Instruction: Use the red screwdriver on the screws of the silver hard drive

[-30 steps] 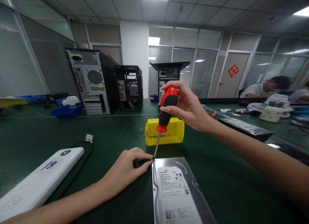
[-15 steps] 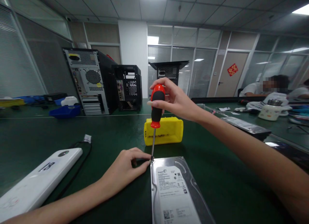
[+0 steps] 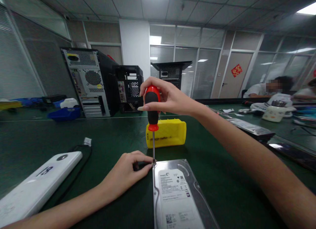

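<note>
My right hand (image 3: 168,95) is wrapped round the handle of a red and black screwdriver (image 3: 153,110). Its shaft points nearly straight down, and the tip meets the far left corner of a hard drive (image 3: 176,189) with a white label, lying on the table. My left hand (image 3: 130,169) rests to the left of that corner. Thumb and forefinger pinch together right beside the screwdriver tip; what lies between them is too small to make out. Just behind the drive, a yellow bin (image 3: 172,141) lies with its opening towards me and small dark pieces inside.
A white device marked 18 (image 3: 44,179) with a black cable lies on the left of the green table (image 3: 118,133). Computer cases (image 3: 91,80) and a blue bin (image 3: 65,114) stand behind. Another drive (image 3: 249,127) lies at the right; a person (image 3: 256,90) sits beyond.
My right hand and the screwdriver handle have moved left, bringing the shaft closer to upright. The tip stays at the drive's corner, and my left hand keeps its pinch there.
</note>
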Demonstrator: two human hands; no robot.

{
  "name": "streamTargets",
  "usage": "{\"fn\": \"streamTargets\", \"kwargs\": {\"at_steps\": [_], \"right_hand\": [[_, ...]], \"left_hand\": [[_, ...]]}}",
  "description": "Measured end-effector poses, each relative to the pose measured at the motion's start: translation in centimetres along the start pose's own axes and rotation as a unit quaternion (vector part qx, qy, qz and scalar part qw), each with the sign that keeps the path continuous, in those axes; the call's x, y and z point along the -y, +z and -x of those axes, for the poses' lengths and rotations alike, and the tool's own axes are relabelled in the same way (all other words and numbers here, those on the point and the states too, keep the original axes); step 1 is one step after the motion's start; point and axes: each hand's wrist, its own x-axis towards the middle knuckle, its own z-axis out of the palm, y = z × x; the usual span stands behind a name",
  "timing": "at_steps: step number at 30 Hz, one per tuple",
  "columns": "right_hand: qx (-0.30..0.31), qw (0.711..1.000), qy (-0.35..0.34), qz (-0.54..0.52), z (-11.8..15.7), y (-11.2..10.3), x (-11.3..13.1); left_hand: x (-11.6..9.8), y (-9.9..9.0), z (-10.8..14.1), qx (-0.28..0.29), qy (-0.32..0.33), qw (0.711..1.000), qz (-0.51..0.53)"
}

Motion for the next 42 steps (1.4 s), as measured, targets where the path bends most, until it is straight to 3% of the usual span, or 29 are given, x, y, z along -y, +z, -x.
{"fn": "streamTargets", "kwargs": {"at_steps": [11,25,42], "right_hand": [[0.015,0.998,0.026,-0.063,0.77,-0.26,0.53],[0.016,0.999,0.032,-0.036,0.33,-0.05,0.71],[0.013,0.996,0.034,-0.078,0.39,0.05,0.33]], "left_hand": [[0.45,0.13,0.12,-0.002,0.008,1.0,0.005],[0.1,0.25,-0.1,-0.03,0.024,0.997,-0.064],[-0.05,0.07,-0.06,-0.014,0.02,0.999,-0.034]]}}
